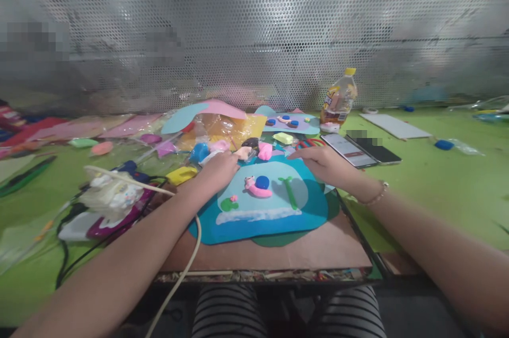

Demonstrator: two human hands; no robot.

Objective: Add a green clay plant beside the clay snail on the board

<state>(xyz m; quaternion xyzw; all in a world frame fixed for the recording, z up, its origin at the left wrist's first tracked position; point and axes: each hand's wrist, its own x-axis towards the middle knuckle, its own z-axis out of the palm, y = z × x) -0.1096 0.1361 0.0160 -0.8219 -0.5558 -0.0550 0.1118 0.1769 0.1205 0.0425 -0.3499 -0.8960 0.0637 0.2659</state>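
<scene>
A blue foam sheet (274,229) lies in front of me with a clay picture on it. The picture has a pink snail (260,191) with a dark blue shell, a green stem (291,195), a green mound (229,204) with a pink flower, and a white strip. My left hand (221,172) is at the sheet's upper left edge, fingers curled together beside a peach clay lump (244,154); what they grip is hidden. My right hand (324,166) hovers over the upper right corner, index finger stretched out, with nothing visible in it.
Clay lumps, including a pink one (265,151), lie behind the sheet near scissors (310,143). A phone (349,150) and a bottle (339,99) are at right. A corded purple-and-white device (115,216) lies left; its pale cable (195,248) passes near my left forearm. A perforated metal screen (254,25) stands behind.
</scene>
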